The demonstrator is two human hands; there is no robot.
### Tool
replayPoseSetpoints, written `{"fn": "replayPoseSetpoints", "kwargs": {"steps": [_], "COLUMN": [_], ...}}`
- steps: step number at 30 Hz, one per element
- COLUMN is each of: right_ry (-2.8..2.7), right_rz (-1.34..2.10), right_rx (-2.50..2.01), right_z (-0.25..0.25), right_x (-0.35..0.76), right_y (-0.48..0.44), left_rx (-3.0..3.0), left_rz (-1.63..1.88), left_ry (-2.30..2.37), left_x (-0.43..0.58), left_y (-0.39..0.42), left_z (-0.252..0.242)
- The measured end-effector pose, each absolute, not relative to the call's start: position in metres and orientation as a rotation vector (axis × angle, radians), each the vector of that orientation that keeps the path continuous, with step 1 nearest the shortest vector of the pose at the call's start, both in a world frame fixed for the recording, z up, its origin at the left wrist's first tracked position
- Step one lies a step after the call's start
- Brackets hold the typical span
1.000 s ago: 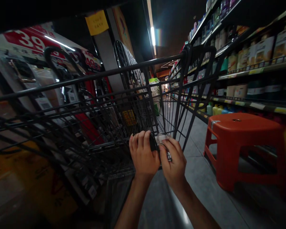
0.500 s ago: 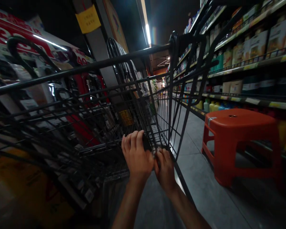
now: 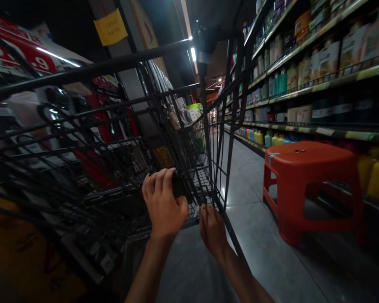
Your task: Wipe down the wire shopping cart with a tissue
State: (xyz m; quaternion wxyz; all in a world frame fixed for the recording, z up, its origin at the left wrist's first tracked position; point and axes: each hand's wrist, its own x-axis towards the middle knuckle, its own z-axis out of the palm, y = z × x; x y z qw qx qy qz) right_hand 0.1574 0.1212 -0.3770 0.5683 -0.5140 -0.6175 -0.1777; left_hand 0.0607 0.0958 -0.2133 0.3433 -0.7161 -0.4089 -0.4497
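Note:
Black wire shopping carts (image 3: 126, 109) fill the left and middle of the view, their bars rising around both hands. My left hand (image 3: 164, 202) is curled over a dark object (image 3: 180, 188) low at the cart's wires, its thumb bent at the near side. Just to the right and slightly lower, my right hand (image 3: 211, 223) has its fingers pressed together at a small pale thing (image 3: 198, 209), too small to name. The two hands are apart.
A red plastic stool (image 3: 309, 160) stands on the grey tiled floor (image 3: 249, 219) at the right. Behind it run store shelves (image 3: 322, 86) with bottles. Goods under red price signs (image 3: 22, 50) and a yellow paper (image 3: 110, 27) are at the left.
My left hand has shifted left, away from my right hand, which is slightly lower. The cart's upper bars and the stool appear a little further left in the view.

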Motion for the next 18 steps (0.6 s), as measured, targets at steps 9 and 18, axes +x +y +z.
{"fn": "replayPoseSetpoints", "kwargs": {"steps": [9, 18], "right_ry": [-1.358, -0.997], "right_rz": [-0.296, -0.140], "right_rx": [-1.208, -1.011], "right_z": [-0.392, -0.358], "right_x": [0.185, 0.181], "right_y": [0.086, 0.073], "left_rx": [-1.812, -1.810], "left_rz": [-1.187, -1.169], "left_ry": [-1.001, -0.998], "left_x": [0.057, 0.052], "left_y": [0.095, 0.087], "left_z": [-0.211, -0.208]}}
